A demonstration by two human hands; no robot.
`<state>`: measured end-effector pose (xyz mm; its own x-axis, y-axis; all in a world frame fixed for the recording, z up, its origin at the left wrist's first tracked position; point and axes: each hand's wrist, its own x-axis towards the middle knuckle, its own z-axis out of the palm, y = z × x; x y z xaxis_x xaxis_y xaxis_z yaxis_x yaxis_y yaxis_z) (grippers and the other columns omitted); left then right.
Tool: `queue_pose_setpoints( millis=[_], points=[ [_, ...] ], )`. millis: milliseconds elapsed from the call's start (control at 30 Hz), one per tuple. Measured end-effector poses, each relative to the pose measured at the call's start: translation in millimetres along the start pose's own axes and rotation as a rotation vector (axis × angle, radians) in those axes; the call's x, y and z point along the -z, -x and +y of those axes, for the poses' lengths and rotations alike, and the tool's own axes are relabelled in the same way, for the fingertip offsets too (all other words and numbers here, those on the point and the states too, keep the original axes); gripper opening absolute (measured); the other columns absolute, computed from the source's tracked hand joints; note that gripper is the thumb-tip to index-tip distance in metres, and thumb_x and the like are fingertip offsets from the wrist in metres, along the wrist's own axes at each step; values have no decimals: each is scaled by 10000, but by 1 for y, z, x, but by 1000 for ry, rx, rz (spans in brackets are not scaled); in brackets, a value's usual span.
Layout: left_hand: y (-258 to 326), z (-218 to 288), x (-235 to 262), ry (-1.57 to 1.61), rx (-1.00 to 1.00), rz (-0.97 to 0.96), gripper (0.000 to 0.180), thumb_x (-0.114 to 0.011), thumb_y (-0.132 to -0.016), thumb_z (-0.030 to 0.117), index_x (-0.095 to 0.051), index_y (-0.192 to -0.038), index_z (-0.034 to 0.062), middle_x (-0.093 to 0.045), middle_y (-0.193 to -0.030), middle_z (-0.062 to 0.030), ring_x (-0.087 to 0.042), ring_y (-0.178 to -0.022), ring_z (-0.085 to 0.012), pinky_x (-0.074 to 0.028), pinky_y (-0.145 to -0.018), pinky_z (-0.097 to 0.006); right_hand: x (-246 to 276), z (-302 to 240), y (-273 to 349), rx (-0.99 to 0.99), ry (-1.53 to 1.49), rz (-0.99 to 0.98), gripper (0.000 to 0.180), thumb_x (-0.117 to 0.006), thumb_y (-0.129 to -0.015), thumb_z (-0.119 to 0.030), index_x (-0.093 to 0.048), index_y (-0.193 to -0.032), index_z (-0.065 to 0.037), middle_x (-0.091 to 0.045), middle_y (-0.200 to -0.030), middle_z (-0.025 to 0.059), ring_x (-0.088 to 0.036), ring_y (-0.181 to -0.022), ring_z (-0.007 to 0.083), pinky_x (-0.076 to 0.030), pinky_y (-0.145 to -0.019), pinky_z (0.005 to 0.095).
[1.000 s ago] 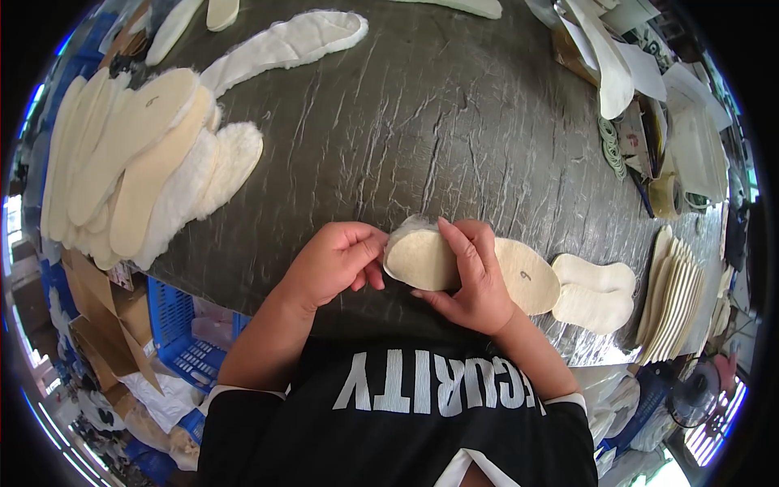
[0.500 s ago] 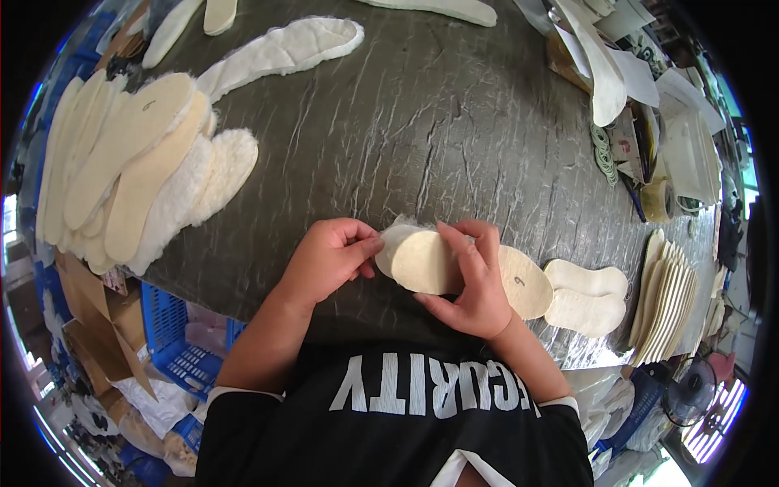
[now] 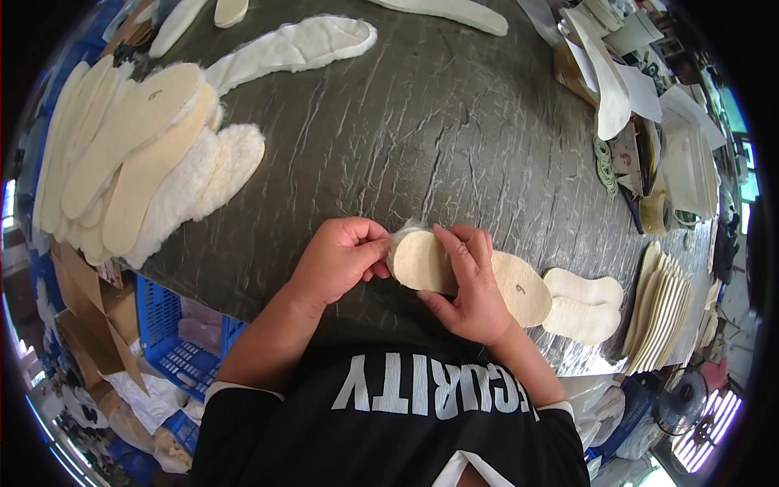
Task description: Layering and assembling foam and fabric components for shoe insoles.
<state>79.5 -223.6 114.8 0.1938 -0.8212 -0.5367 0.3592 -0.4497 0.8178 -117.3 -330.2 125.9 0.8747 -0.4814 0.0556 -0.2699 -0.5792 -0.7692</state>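
Note:
A cream felt insole (image 3: 519, 288) with white fleece under it lies near the table's front edge. My right hand (image 3: 471, 292) grips it around the middle, thumb on the near side and fingers on the far side. At the insole's left end, my left hand (image 3: 342, 258) pinches the fleecy edge between thumb and fingertips. Tufts of fleece (image 3: 411, 225) stick out past the felt there. Just right of the held insole, a pair of cream felt insoles (image 3: 586, 310) lies flat, one beside the other.
Fleece-backed insoles (image 3: 134, 142) are heaped at the left. A single fleecy insole (image 3: 296, 47) lies farther back. A row of felt insoles (image 3: 659, 304) stands at the right. Boxes, a tape roll (image 3: 654, 213) and green bands (image 3: 604, 166) crowd the far right. A blue crate (image 3: 174, 341) sits below the table's left edge.
The left end of the insole has shifted slightly right, and less loose fleece shows beyond the felt. My left hand has followed it, keeping its pinch; my right hand keeps its grip.

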Motion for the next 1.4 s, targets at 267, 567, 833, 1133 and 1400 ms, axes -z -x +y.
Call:
queue_pose_setpoints(
  millis=[267, 567, 833, 1133, 1400],
  points=[
    [0, 2, 0, 5, -27, -26, 109, -595, -921, 70, -660, -911, -16, -660, -733, -54, -630, -637, -92, -453, -534, -203, -4, 4, 1, -5, 11, 16, 759, -782, -676, -139, -442, -1331, 39, -436, -1226, 209, -429, -1120, 388, -382, -986, 451],
    [-1, 12, -6, -65, -17, 5, 105, -589, -911, 56, -657, -876, -16, -655, -725, -47, -627, -635, -90, -454, -538, -207, -8, 5, -2, -17, 56, 54, 765, -795, -652, -130, -452, -1320, 23, -452, -1221, 202, -440, -1118, 387, -379, -980, 456],
    [-3, 15, -8, -231, -58, 31, 68, -613, -879, 19, -651, -873, -37, -642, -726, -35, -595, -616, -82, -486, -572, -223, -20, 6, 3, 51, 176, 215, 750, -813, -624, -156, -458, -1270, -20, -464, -1204, 191, -460, -1097, 388, -361, -953, 516],
    [-18, 13, -3, -350, -50, 125, 98, -603, -883, 49, -634, -836, -31, -640, -707, -37, -599, -615, -83, -480, -560, -233, -7, 20, 4, 468, -26, 397, 640, -791, -714, -279, -479, -1176, 35, -528, -1056, 186, -556, -903, 343, -485, -726, 451],
    [-28, -3, -5, -514, -108, 209, 104, -607, -886, 63, -639, -844, -27, -632, -684, -46, -593, -582, -96, -475, -537, -248, 13, 15, 9, 593, -209, 508, 717, -731, -803, -472, -466, -1256, 17, -496, -1001, 123, -536, -814, 273, -524, -685, 423]
  ],
)
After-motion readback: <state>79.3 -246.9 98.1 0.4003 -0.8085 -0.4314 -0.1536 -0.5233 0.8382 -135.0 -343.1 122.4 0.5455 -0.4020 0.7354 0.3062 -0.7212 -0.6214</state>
